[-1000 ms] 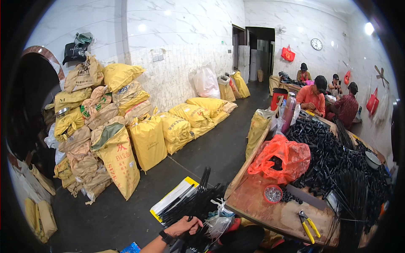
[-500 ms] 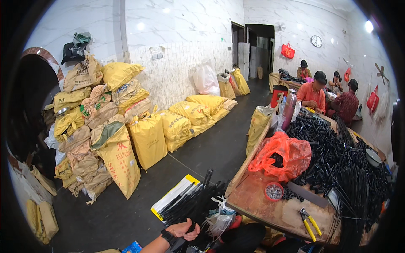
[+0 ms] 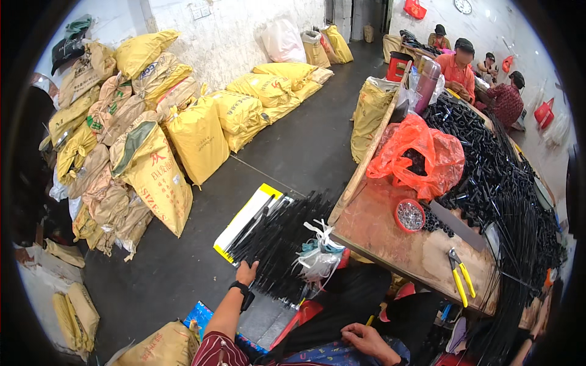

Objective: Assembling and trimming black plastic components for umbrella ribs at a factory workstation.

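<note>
Touching one black rod heap (image 3: 282, 244), one left hand (image 3: 246, 273), grip unclear; one right hand (image 3: 367, 343), loosely released.

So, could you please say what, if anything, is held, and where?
The left hand is at the edge of the black rods; a grip cannot be told. The right hand looks empty.

- Left hand (image 3: 246, 272): bare.
- Just behind it, around the wrist: a black, watch-like band (image 3: 245, 296).
- Farther up the arm from that hand: a dark red sleeve (image 3: 218, 352) with thin white stripes, ending near the elbow.
- Right hand (image 3: 368, 342): also bare.
- Around the right hand, across the lap: blue cloth (image 3: 332, 354) with a small print.
- Beyond it: black trouser legs (image 3: 345, 297).
</note>
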A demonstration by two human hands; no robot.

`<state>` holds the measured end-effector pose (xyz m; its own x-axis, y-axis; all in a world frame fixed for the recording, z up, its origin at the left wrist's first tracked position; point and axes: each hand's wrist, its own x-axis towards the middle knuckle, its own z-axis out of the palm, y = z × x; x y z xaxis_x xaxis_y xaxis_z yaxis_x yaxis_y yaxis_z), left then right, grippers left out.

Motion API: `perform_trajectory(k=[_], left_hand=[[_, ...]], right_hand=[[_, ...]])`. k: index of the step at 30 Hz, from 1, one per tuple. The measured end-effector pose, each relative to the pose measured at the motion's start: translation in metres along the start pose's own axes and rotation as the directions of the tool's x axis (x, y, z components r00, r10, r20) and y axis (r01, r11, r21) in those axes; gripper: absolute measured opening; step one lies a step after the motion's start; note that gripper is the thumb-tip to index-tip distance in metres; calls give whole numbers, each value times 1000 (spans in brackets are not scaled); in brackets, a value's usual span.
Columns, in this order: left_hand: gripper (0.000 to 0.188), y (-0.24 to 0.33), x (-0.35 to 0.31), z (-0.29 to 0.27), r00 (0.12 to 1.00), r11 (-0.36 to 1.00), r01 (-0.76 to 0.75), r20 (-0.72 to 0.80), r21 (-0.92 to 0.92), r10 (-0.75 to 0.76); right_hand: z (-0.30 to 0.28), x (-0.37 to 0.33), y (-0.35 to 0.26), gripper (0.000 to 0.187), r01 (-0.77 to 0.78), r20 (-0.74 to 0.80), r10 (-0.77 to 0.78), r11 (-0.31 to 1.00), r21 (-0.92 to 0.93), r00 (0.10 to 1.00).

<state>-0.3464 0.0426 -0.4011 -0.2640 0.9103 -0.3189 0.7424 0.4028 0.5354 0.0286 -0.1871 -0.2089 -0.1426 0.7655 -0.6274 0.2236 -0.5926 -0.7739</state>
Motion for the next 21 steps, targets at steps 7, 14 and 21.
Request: perform_trajectory(k=[7,14,21], left_hand=[[57,35,31,35,997,990,-45,68,134,36],[57,98,81,39,945,949,-311,119,45,304],[39,106,75,40,859,845,-491,45,-213,510]], right_hand=[[8,5,2,29,-114,28,113,992,45,993],[10,9,-19,30,-61,66,60,998,26,996],[-27,-21,-54,27,198,-158,-252,934,-297,955]])
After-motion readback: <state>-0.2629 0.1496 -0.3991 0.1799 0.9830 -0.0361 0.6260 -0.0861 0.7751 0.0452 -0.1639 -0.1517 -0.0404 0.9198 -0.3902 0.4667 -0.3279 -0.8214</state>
